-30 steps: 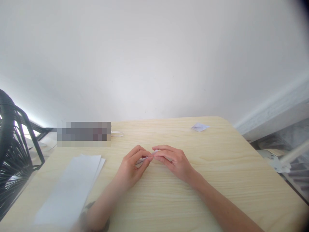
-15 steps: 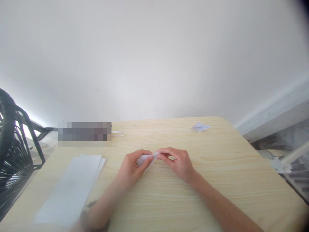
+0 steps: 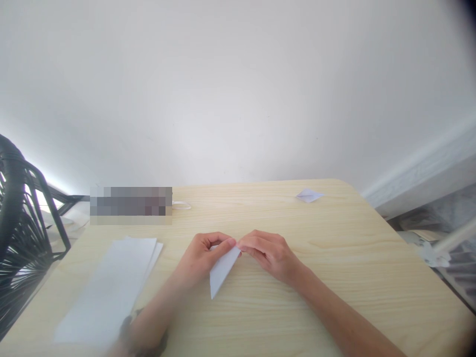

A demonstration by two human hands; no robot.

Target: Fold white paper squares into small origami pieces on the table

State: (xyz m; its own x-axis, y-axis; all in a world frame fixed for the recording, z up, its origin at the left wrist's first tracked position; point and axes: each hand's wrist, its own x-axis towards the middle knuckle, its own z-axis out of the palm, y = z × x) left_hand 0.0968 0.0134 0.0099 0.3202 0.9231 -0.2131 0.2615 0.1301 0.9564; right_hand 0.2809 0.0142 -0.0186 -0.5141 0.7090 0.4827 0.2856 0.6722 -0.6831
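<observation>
At the near side, wears a dark band [image 3: 128,337] around the left wrist, blurred low in the view. Left of that forearm, a few white paper sheets [image 3: 107,287], flat and overlapping with edges slightly out of line, on a pale wood-grain table [image 3: 230,327].

Farther in, holds a folded white paper [image 3: 223,273] between both hands, over the middle of the table. Clamps it with the left hand [image 3: 203,255], thumb on top, fingers curled behind. Pinches its upper corner with the right hand [image 3: 273,253], thumb and fingertips drawn together just beside the left thumb tip. Shows a narrow, pointed part below the left thumb, slanting toward the near side. Cannot tell whether the lower point touches the tabletop.

Beyond the hands, at left, a pixelated dark grey block [image 3: 130,202], with a thin white loop [image 3: 182,202] out to its right. At right, near the far edge, a small kite-shaped paper [image 3: 309,196], well apart from the hands. Beside the table at left, a black woven chair [image 3: 11,173]. Farthest, a white wall [image 3: 238,99].
</observation>
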